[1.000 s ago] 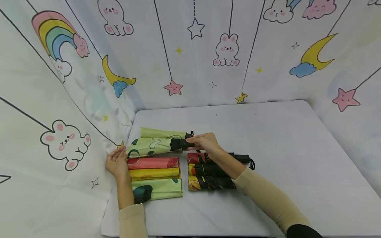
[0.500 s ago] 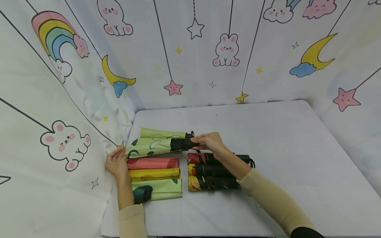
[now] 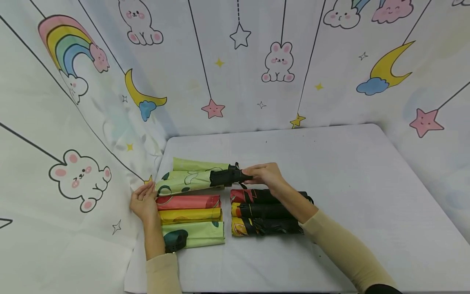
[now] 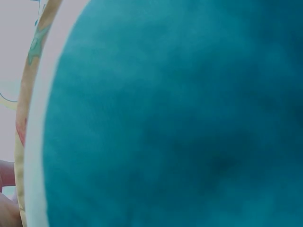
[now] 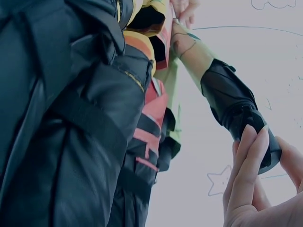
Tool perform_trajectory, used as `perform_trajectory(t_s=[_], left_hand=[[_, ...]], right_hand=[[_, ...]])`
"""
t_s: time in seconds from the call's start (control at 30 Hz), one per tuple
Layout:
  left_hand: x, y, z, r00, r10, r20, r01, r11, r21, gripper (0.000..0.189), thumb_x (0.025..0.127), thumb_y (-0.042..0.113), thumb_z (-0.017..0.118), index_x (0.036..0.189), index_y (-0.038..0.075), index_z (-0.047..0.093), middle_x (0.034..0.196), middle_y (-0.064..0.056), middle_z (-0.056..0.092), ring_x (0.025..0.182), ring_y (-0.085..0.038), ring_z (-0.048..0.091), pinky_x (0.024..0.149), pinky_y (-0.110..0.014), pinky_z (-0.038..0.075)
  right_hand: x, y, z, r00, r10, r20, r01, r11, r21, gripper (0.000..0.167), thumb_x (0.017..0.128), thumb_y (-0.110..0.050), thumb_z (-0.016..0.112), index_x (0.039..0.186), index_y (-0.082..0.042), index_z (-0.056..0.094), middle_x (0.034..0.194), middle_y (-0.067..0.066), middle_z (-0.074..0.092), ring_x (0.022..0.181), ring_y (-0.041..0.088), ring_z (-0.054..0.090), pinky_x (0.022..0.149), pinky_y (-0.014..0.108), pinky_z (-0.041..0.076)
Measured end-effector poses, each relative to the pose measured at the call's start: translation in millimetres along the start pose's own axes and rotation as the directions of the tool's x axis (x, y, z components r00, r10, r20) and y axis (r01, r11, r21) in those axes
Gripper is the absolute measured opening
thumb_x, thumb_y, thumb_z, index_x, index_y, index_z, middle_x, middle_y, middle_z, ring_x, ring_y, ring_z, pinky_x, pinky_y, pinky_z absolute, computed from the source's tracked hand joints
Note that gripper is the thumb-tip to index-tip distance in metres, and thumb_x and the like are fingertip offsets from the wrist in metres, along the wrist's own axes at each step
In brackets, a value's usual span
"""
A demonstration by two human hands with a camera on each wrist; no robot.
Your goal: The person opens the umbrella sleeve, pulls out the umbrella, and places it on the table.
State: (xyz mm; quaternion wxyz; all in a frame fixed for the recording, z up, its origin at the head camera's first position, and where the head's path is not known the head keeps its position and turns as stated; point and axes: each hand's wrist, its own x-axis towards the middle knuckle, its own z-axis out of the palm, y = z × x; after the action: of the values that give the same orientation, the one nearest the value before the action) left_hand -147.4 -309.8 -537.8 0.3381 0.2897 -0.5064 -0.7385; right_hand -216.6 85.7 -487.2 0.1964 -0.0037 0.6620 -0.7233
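Observation:
In the head view, a folding umbrella sits partly inside a light green sleeve with a leaf pattern, slanted slightly up to the right. My left hand pinches the sleeve's far left end. My right hand grips the umbrella's black handle between thumb and fingers, above the table. The right wrist view shows that handle in my fingertips, with black fabric emerging from the green sleeve. A dark teal surface fills most of the left wrist view, hiding the left fingertips' grip.
Another light green umbrella lies behind. Nearer me on the left lie flat sleeves: red, yellow, green. Beside them on the right lie several black umbrellas, partly under my right forearm.
My right hand has moved rightward with the handle, and the umbrella's black part reaches further out of the green sleeve. My left hand and the sleeve stay in place.

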Motion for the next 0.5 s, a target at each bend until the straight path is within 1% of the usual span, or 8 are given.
perform_trajectory(t_s=[0.07,0.1,0.2,0.4,0.5], left_hand=[[0.2,-0.8,-0.3,1.000,0.003,-0.001,-0.003,1.000,-0.006,0.042,0.085,-0.029,0.061,0.124,-0.012,0.059,0.128,-0.032,0.064,0.109,-0.026,0.074,0.102,-0.037,0.055],[0.4,-1.2,-0.3,1.000,0.006,0.000,-0.006,1.000,-0.004,0.041,0.086,-0.028,0.062,0.124,-0.012,0.059,0.127,-0.032,0.064,0.108,-0.025,0.074,0.102,-0.036,0.056],[0.4,-1.6,0.3,1.000,0.011,-0.001,-0.011,1.000,0.005,0.040,0.086,-0.027,0.062,0.123,-0.012,0.059,0.127,-0.032,0.065,0.110,-0.027,0.073,0.099,-0.034,0.057],[0.7,-1.8,-0.5,1.000,0.016,-0.003,-0.016,1.000,-0.006,0.041,0.085,-0.028,0.062,0.124,-0.015,0.057,0.128,-0.035,0.063,0.112,-0.030,0.073,0.100,-0.036,0.056],[0.5,-1.7,-0.5,1.000,0.018,-0.005,-0.018,1.000,-0.004,0.042,0.085,-0.029,0.062,0.124,-0.015,0.057,0.128,-0.036,0.063,0.108,-0.027,0.074,0.100,-0.036,0.056]], right_hand=[[-0.9,-1,-3,1.000,-0.004,-0.001,0.004,1.000,0.000,0.034,0.089,-0.025,0.086,0.111,0.000,0.080,0.119,0.018,0.075,0.097,0.038,0.077,0.094,0.049,0.060],[-1.1,-1,-5,1.000,-0.005,0.000,0.005,1.000,0.005,0.034,0.089,-0.025,0.086,0.111,0.001,0.080,0.120,0.019,0.074,0.096,0.037,0.077,0.093,0.048,0.061],[-3.1,-2,-11,1.000,-0.010,-0.001,0.010,1.000,0.005,0.036,0.088,-0.026,0.087,0.112,0.001,0.079,0.123,0.020,0.072,0.090,0.031,0.079,0.087,0.041,0.063],[-5.3,-1,-20,1.000,-0.020,-0.004,0.020,1.000,0.016,0.042,0.088,-0.027,0.087,0.115,0.004,0.077,0.119,0.022,0.073,0.090,0.031,0.079,0.088,0.041,0.063],[-6.9,-1,-24,1.000,-0.027,-0.007,0.027,0.999,0.021,0.044,0.088,-0.027,0.087,0.117,0.005,0.076,0.118,0.022,0.073,0.089,0.031,0.079,0.086,0.041,0.064]])
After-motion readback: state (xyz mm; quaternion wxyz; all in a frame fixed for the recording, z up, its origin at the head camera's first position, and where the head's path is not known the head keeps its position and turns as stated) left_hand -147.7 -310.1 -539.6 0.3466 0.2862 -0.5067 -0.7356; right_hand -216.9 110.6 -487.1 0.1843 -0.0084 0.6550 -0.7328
